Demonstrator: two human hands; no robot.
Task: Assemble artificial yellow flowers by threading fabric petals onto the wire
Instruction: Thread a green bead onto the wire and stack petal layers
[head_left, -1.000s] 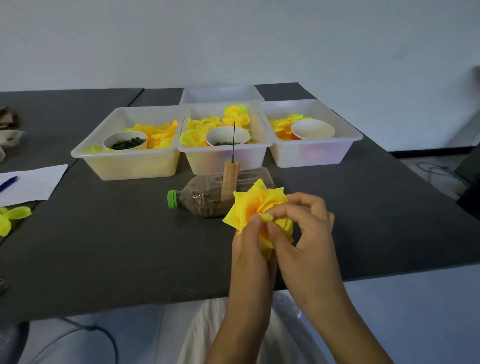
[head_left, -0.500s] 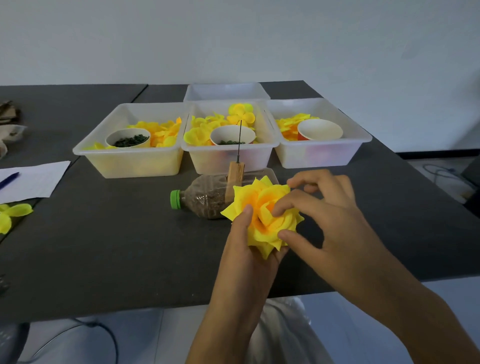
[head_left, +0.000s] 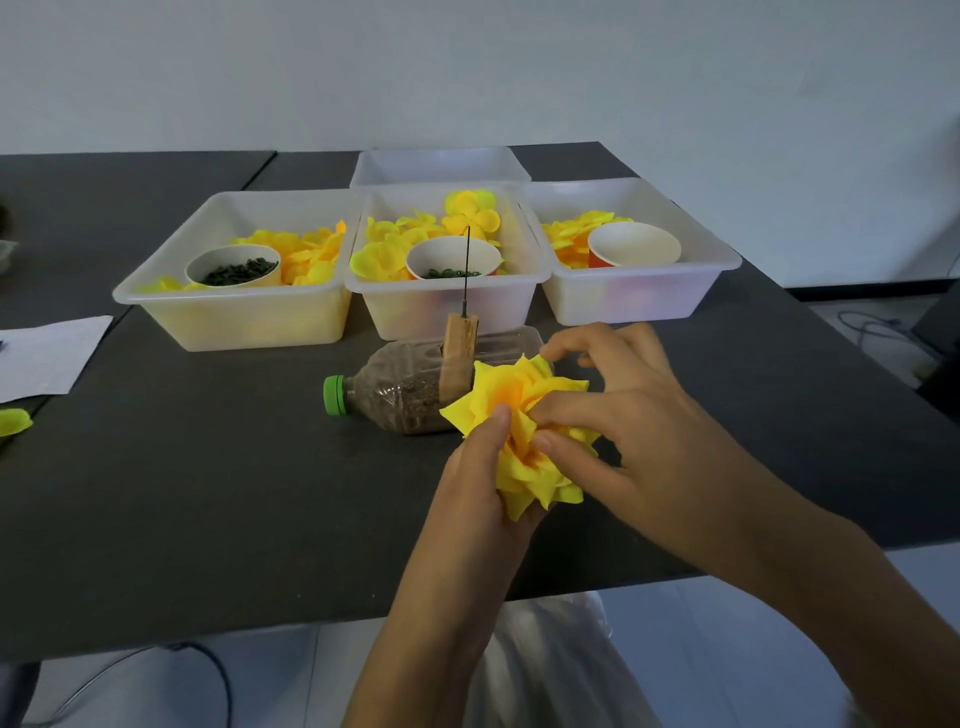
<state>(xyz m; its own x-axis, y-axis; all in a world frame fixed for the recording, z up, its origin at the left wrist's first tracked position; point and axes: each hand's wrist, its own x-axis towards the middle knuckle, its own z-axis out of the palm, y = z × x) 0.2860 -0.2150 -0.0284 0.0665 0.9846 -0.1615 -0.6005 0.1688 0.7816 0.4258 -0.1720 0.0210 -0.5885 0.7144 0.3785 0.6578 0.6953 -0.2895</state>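
Dark table (head_left: 156, 493), white wall behind. Flower (head_left: 524, 431) held just in front of the bottle (head_left: 405, 395): left hand (head_left: 483, 499) grips it from below, right hand (head_left: 623, 426) pinches its centre petals. Risk: pinch tugs layers loose or crushes them. Wire (head_left: 466, 270) stands bare behind the bottle.

A dark table (head_left: 182, 493) carries a plastic bottle (head_left: 400, 397) lying on its side. Behind the bottle three translucent bins sit in a row: the left bin (head_left: 239, 317), the middle bin (head_left: 441, 306), the right bin (head_left: 634, 296). Farther behind stands a fourth bin (head_left: 439, 166). Well left of the bottle lie a white paper (head_left: 47, 353) and a yellow petal (head_left: 13, 421).
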